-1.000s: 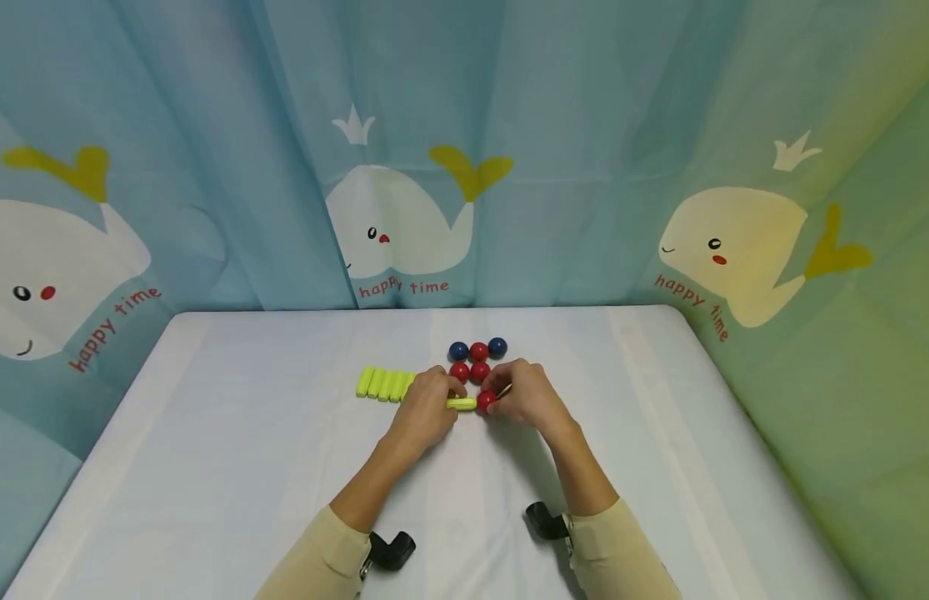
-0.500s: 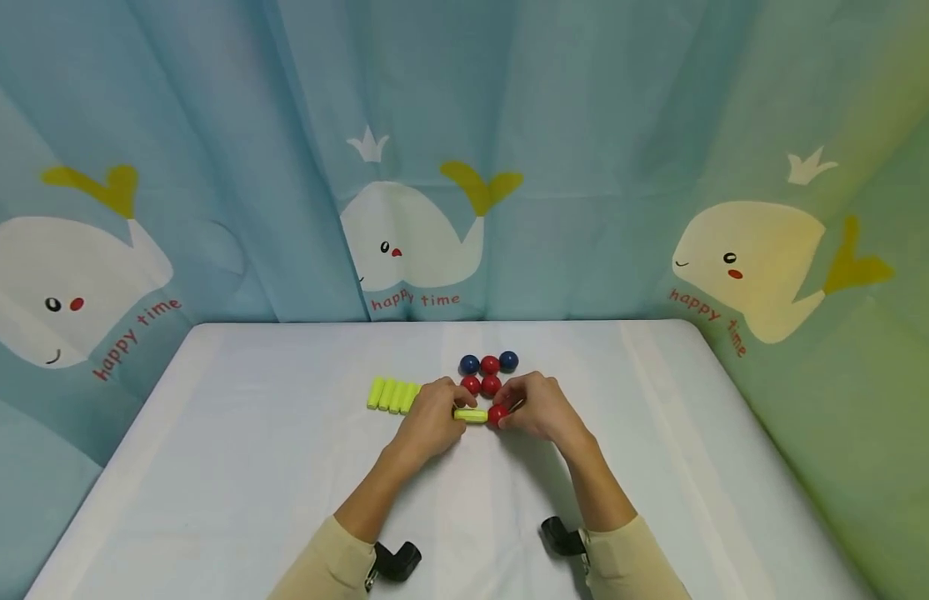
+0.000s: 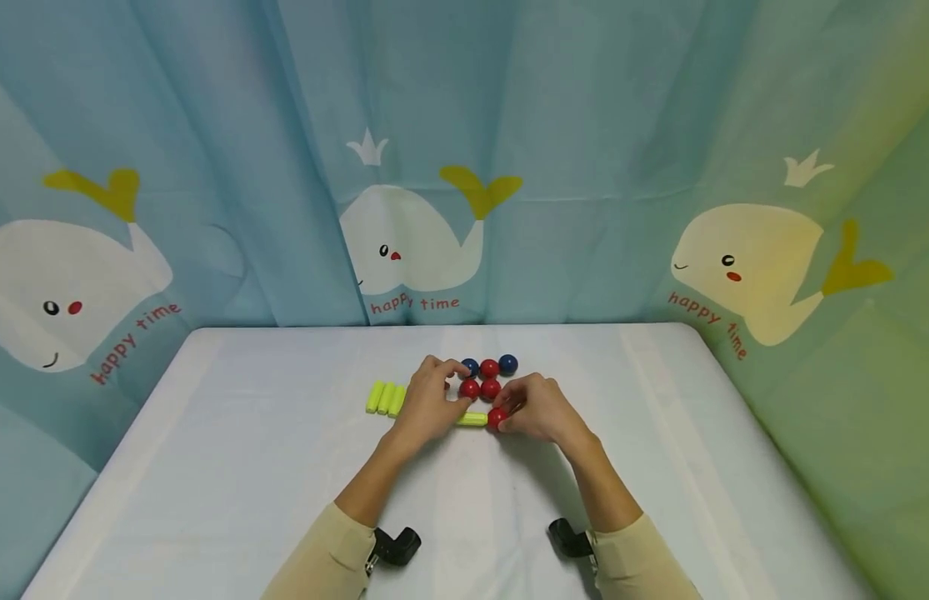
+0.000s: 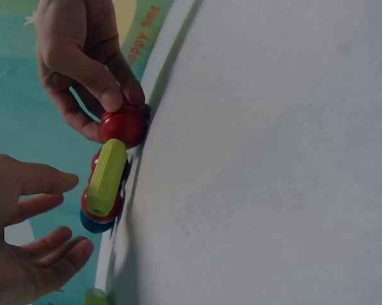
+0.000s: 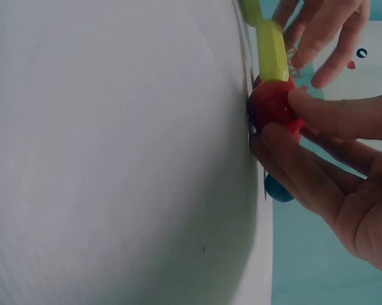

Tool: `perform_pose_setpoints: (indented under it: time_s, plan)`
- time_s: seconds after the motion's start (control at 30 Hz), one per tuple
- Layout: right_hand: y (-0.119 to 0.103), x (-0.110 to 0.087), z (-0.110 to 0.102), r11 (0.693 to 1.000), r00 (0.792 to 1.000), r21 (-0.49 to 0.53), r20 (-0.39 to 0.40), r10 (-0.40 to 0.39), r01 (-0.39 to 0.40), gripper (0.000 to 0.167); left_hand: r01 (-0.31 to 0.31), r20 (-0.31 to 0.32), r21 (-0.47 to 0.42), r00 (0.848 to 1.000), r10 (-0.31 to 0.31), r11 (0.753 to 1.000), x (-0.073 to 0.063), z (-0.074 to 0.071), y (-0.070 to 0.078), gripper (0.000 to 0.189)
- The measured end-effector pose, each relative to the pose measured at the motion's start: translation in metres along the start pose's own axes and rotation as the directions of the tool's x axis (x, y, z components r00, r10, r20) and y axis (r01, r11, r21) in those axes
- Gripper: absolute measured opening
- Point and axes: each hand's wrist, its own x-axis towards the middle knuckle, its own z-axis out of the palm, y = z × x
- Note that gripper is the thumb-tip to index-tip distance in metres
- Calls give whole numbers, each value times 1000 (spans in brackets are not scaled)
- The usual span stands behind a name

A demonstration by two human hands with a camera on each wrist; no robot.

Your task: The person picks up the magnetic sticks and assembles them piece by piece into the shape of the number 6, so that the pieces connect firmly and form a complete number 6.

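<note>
My right hand [image 3: 537, 406] pinches a red ball [image 3: 497, 418] between thumb and fingers. A yellow-green stick [image 3: 473, 419] is joined to that ball's left side, and its other end shows free in the left wrist view. My left hand [image 4: 32, 232] holds nothing, its thumb and fingers spread apart beside the stick. In the head view it hovers near the left red ball [image 3: 469, 390] of the group; whether it touches that ball I cannot tell. Another red ball [image 3: 490, 388] sits just beyond the right fingers.
Behind these lies a row of a blue ball [image 3: 470, 367], a red ball [image 3: 489, 368] and another blue ball [image 3: 507, 364]. Several yellow-green sticks [image 3: 387, 398] lie side by side left of my left hand, partly hidden by it. A curtain [image 3: 569, 167] hangs behind the white table [image 3: 247, 467].
My left hand has let go of the yellow-green stick, spread its fingers and moved forward towards the balls. My right hand still pinches the red ball. The head view has shifted slightly.
</note>
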Motion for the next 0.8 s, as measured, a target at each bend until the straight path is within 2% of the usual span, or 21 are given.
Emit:
perform_pose_setpoints:
  time_s: [0.17,0.43,0.8]
  plan:
    - [1,2,2,1000,1000,25,23,13,-13,21,16,19,37,1000,-17,999,4,6,-2,35]
    - [2,1,9,999,1000,40,2,8,-8,20,3,43,83,999,-6,997,5,11,-11,35]
    - [1,0,2,1000,1000,24,1,16,-16,19,52,39,23,998,-53,998,10,7,-12,23]
